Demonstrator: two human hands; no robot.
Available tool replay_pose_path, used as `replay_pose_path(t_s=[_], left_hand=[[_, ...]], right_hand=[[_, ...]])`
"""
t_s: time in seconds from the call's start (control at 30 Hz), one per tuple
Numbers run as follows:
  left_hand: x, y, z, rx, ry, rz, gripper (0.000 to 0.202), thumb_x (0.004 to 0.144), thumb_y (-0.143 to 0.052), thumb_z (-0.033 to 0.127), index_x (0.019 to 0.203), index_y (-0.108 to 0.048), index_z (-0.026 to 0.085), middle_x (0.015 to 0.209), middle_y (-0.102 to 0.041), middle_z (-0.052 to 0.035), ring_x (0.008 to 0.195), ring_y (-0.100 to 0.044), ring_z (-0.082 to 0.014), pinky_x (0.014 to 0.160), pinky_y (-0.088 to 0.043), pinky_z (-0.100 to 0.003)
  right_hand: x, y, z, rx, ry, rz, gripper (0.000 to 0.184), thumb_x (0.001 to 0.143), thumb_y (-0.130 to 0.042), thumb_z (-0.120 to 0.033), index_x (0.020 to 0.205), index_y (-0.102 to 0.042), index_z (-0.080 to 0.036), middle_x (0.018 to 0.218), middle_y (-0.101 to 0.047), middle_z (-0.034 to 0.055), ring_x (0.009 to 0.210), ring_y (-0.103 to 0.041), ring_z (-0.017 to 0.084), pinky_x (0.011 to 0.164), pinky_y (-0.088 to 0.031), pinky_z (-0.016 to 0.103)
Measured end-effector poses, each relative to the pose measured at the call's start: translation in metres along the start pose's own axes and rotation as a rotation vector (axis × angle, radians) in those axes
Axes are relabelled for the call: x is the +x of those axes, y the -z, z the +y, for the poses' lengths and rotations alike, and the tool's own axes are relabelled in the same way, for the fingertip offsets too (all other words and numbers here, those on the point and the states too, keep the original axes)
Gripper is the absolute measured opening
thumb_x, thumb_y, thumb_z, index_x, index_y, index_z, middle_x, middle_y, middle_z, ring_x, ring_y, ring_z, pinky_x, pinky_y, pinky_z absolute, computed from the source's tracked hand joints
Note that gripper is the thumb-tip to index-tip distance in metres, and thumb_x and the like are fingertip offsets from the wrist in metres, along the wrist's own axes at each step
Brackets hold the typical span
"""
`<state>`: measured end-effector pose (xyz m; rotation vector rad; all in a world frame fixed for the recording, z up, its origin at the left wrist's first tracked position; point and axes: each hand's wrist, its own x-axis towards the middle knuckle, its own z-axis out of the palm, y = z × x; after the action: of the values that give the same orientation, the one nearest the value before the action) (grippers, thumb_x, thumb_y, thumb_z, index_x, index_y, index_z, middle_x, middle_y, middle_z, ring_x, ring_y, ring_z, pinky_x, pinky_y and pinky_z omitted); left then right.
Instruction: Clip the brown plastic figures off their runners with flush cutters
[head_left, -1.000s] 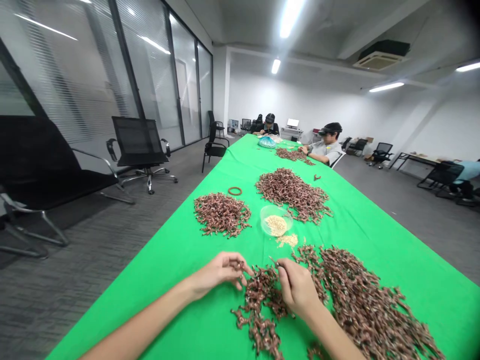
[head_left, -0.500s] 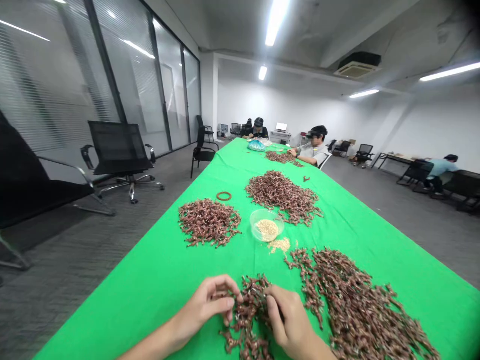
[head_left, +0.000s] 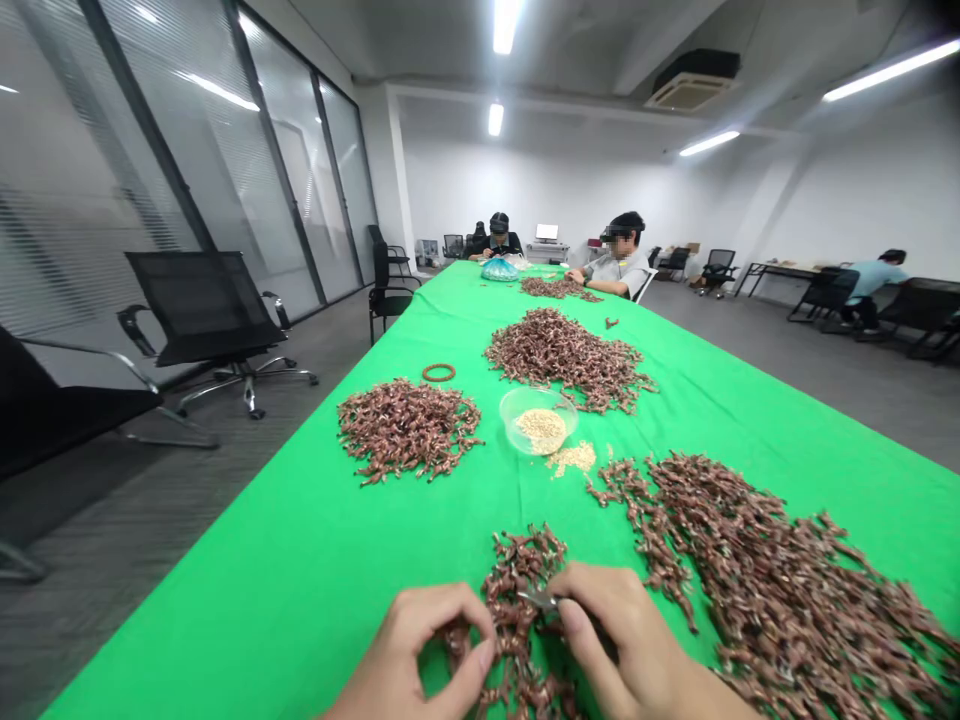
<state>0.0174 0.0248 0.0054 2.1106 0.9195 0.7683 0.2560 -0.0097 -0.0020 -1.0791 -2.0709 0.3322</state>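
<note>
Thumb and index fingertip of my left hand (head_left: 431,650) meet in a pinch at the left edge of a small pile of knobbly reddish-brown pieces (head_left: 525,565). A brown piece (head_left: 455,640) shows behind those fingers; whether it is held I cannot tell. My right hand (head_left: 622,635) is closed around a small metal tool with a pointed tip (head_left: 536,598), its handle hidden in the palm. The tip points left over the pile, close to the left fingertips.
A clear plastic bowl (head_left: 517,425) holds pale grain-like bits, with more bits (head_left: 574,458) spilled beside it. Brown heaps lie at left (head_left: 409,425), middle (head_left: 562,355) and right (head_left: 795,580). A brown ring (head_left: 439,373) rests on the green cloth (head_left: 315,540). Several people sit farther off.
The view has shifted, and both hands appear lower. My left fingers have closed from a loose curl into a pinch. The metal tip in my right hand now shows plainly.
</note>
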Motion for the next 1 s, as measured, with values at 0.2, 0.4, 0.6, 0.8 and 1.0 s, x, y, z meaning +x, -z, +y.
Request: replay_pose_path(t_s=[0.2,0.4,0.6,0.8,1.0], left_hand=[[0.0,-0.003,0.008,0.105,-0.338,0.04,0.016,0.086,-0.054,0.009,0.087,-0.065,0.02,0.072,-0.07,-0.003,0.065,-0.067,-0.0149,0.066,-0.053,-0.021],[-0.006,-0.004,0.012,0.178,-0.404,0.145,0.022,0.085,-0.056,0.004,0.099,-0.062,0.019,0.082,-0.071,-0.0033,0.074,-0.069,-0.015,0.073,-0.054,-0.023],[-0.008,-0.003,0.011,0.104,-0.297,0.149,0.03,0.087,-0.057,0.001,0.111,-0.058,0.019,0.098,-0.07,-0.0041,0.092,-0.069,-0.0136,0.085,-0.053,-0.022],[-0.009,-0.005,0.017,0.098,-0.267,0.179,0.028,0.086,-0.059,0.002,0.107,-0.059,0.02,0.11,-0.07,-0.0044,0.107,-0.068,-0.0133,0.096,-0.051,-0.019],[-0.013,-0.009,0.01,0.05,-0.247,0.166,0.031,0.091,-0.053,0.0,0.11,-0.062,0.022,0.119,-0.072,-0.0034,0.113,-0.068,-0.0142,0.1,-0.051,-0.021]], right_hand=[[-0.001,0.005,-0.003,0.006,0.029,0.048,0.015,0.096,-0.04,-0.02,0.097,-0.055,-0.02,0.072,-0.059,-0.0005,0.063,-0.053,0.012,0.061,-0.038,0.025],[-0.002,0.006,-0.004,0.073,-0.047,0.051,0.014,0.098,-0.042,-0.021,0.095,-0.056,-0.021,0.078,-0.064,0.0007,0.066,-0.059,0.013,0.063,-0.041,0.025],[-0.005,0.006,-0.004,0.097,-0.095,0.085,0.013,0.098,-0.045,-0.022,0.101,-0.058,-0.025,0.075,-0.061,-0.003,0.069,-0.061,0.012,0.063,-0.042,0.024],[-0.006,0.005,-0.003,0.104,-0.082,0.056,0.014,0.098,-0.045,-0.023,0.102,-0.058,-0.024,0.083,-0.065,-0.0014,0.073,-0.062,0.012,0.066,-0.043,0.025],[-0.006,0.005,-0.004,0.108,-0.091,0.052,0.015,0.098,-0.045,-0.023,0.098,-0.059,-0.022,0.084,-0.067,0.0006,0.072,-0.061,0.012,0.064,-0.043,0.025]])
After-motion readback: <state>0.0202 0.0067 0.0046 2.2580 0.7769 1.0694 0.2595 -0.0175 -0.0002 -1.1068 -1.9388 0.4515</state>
